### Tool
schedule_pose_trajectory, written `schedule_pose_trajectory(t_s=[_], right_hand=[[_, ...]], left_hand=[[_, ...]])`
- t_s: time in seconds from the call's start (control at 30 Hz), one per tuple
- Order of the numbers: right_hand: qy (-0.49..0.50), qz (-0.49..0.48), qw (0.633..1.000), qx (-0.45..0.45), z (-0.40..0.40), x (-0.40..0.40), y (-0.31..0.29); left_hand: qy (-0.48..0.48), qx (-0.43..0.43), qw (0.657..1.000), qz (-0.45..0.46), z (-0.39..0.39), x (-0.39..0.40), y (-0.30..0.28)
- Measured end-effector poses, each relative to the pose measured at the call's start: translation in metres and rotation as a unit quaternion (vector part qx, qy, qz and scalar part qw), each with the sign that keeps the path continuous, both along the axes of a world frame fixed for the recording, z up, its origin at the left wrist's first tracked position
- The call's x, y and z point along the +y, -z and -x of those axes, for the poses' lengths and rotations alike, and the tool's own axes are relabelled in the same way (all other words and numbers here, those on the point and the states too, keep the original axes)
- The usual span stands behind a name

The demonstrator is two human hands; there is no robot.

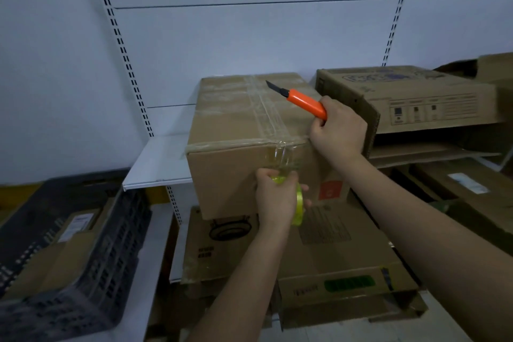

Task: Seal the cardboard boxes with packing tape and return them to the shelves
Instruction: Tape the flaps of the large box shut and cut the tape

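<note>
Left hand [276,197] grips the tape roll [297,204] against the box [236,175] front. Right hand [337,129] holds an orange knife [304,101], blade out, over the taped top.

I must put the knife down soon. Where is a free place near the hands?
The white shelf is bare left of the taped box. Right of that box, cardboard boxes crowd together. The black crate at lower left already holds cartons.
</note>
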State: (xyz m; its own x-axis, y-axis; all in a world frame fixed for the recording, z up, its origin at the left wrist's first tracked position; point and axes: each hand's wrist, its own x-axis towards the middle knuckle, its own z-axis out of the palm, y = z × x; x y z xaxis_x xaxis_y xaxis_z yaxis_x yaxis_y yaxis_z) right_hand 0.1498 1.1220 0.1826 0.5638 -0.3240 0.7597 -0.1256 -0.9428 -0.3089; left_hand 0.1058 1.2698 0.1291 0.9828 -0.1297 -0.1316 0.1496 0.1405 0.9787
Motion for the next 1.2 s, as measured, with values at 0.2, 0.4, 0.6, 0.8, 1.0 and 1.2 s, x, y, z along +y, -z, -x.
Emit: schedule_pose_trajectory(t_s=[0.2, 0.4, 0.6, 0.8, 1.0, 1.2], right_hand=[[-0.121, 0.046, 0.986, 0.102, 0.045, -0.003, -0.017], [-0.168, 0.311, 0.919, 0.175, 0.117, -0.001, -0.023], [-0.148, 0.420, 0.871, 0.207, 0.104, -0.014, -0.011], [-0.108, 0.446, 0.862, 0.216, 0.099, -0.035, -0.008], [-0.109, 0.395, 0.877, 0.252, 0.121, -0.065, -0.013], [-0.133, 0.228, 0.948, 0.177, 0.121, -0.058, -0.026]], left_hand=[[0.012, -0.004, 0.999, 0.053, 0.006, 0.004, 0.009], [-0.002, -0.015, 0.999, 0.039, 0.001, 0.004, 0.012], [-0.008, -0.038, 0.998, 0.053, 0.009, 0.005, 0.013], [-0.012, -0.053, 0.998, 0.036, 0.007, 0.003, 0.011], [0.020, -0.037, 0.999, 0.004, 0.006, 0.013, 0.017], [0.079, -0.088, 0.993, -0.024, 0.014, 0.036, 0.012]])
